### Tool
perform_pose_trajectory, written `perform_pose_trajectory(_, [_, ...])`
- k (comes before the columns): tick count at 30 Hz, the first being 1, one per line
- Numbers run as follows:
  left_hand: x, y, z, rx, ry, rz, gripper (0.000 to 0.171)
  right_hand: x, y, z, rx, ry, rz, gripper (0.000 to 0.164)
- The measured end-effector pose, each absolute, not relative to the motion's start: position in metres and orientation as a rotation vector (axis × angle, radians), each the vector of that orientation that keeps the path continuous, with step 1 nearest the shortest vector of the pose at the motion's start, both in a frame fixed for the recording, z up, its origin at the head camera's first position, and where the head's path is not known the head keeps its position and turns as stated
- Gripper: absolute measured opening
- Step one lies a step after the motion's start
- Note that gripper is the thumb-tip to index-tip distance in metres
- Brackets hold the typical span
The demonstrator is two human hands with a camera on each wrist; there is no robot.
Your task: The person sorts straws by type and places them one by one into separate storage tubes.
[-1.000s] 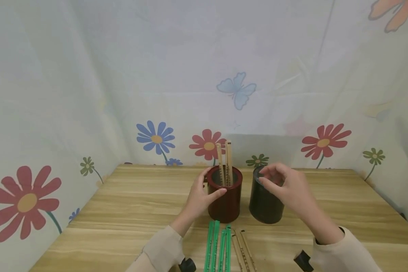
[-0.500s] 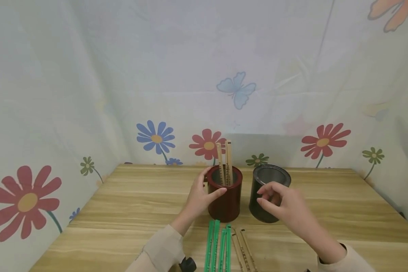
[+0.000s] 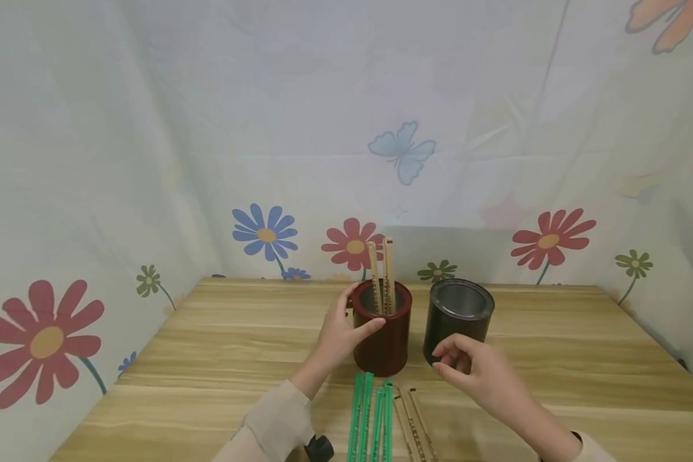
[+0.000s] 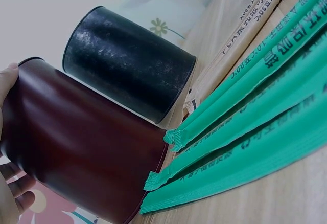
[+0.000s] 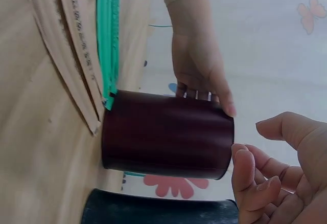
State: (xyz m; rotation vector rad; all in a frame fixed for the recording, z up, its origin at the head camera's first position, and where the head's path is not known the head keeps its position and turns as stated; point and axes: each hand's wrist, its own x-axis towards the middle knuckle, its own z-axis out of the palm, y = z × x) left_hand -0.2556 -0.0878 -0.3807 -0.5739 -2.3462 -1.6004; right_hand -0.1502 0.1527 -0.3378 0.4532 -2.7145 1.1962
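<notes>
My left hand (image 3: pixel 337 337) grips the dark red cylindrical holder (image 3: pixel 381 350) from the left, thumb at its front rim and fingers around its far side. Several beige paper-wrapped straws (image 3: pixel 389 276) stand upright in that holder. To its right is a black holder (image 3: pixel 446 327), its open top showing nothing inside in the head view. In front of the black holder my right hand (image 3: pixel 479 375) hovers with loosely bent fingers, thumb and fingertips apart and nothing between them, as the right wrist view (image 5: pixel 286 173) confirms.
Several green wrapped straws (image 3: pixel 355 417) lie on the wooden table (image 3: pixel 208 378) before the red holder. Beside them on the right lie beige wrapped straws (image 3: pixel 424 425). A flower-printed cloth (image 3: pixel 300 179) hangs behind the table.
My right hand has moved from the black holder's rim down and toward me, uncovering its opening. The left hand keeps its grip on the red holder.
</notes>
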Motion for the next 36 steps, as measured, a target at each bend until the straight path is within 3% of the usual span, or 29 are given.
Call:
perform_pose_trajectory(14, [-0.255, -0.088, -0.38, -0.576, -2.347, -1.597, 0.087, -0.146, 0.147, -0.376, 0.653, -2.761, 1.124, 0.012])
perform_pose_trajectory(36, [-0.255, -0.089, -0.38, -0.578, -2.347, -1.612, 0.086, -0.146, 0.144, -0.401, 0.7, -2.887, 0.92, 0.009])
